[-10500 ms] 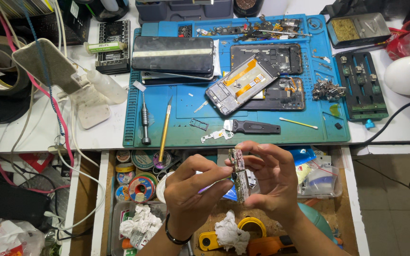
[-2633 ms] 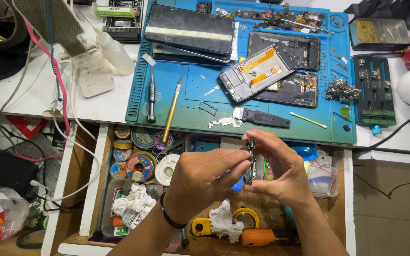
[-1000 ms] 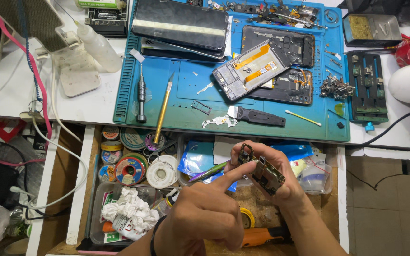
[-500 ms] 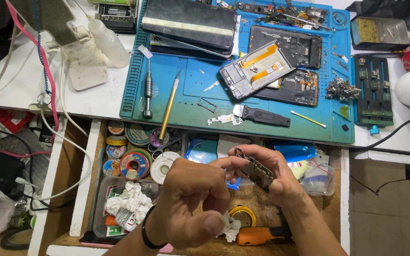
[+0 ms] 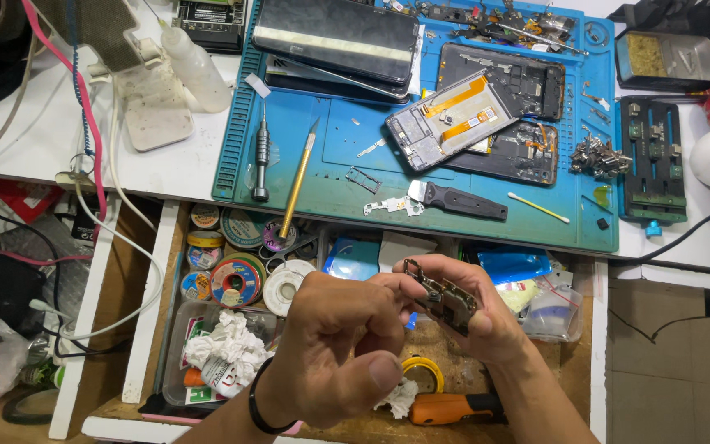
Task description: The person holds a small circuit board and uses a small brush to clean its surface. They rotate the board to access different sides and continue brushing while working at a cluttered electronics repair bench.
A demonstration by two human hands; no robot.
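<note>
A small metallic phone circuit board (image 5: 444,298) is held over the open wooden drawer (image 5: 585,362), just below the front edge of the blue silicone repair mat (image 5: 330,177). The right hand (image 5: 474,316) is clenched on the board's edges, apparently to keep its face exposed for work. The left hand (image 5: 343,345) is curled, its fingertips (image 5: 400,289) pinched at the board's near end; what is pinched cannot be told. The board's long axis is tilted, running from upper left, nearest the mat, to lower right. On the mat lie a yellow-handled craft knife (image 5: 297,181) and an opened phone chassis (image 5: 449,122), well apart from the board.
</note>
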